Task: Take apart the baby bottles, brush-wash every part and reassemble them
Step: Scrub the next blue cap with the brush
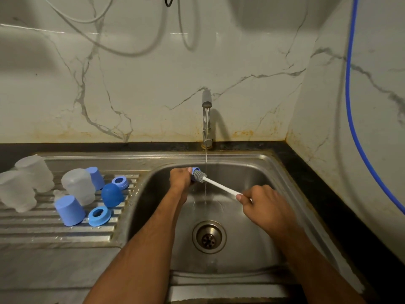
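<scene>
My left hand [180,177] grips a small blue bottle part [195,170] over the sink basin, mostly hidden by the fingers. My right hand [258,200] holds the white handle of a bottle brush [219,184]; its grey bristle head [199,176] is pushed against the blue part. A thin stream of water [206,163] runs from the tap [207,119] just right of the brush head. On the drainboard lie three frosted clear bottles [79,186], two pale blue caps [69,211], a dark blue dome cap [112,195] and two blue collar rings [99,216].
The steel sink basin [252,172] has a drain strainer [208,236] at its centre. The ribbed drainboard [43,229] lies to the left. A black counter edge and marble wall enclose the back and right. A blue hose [350,106] hangs along the right wall.
</scene>
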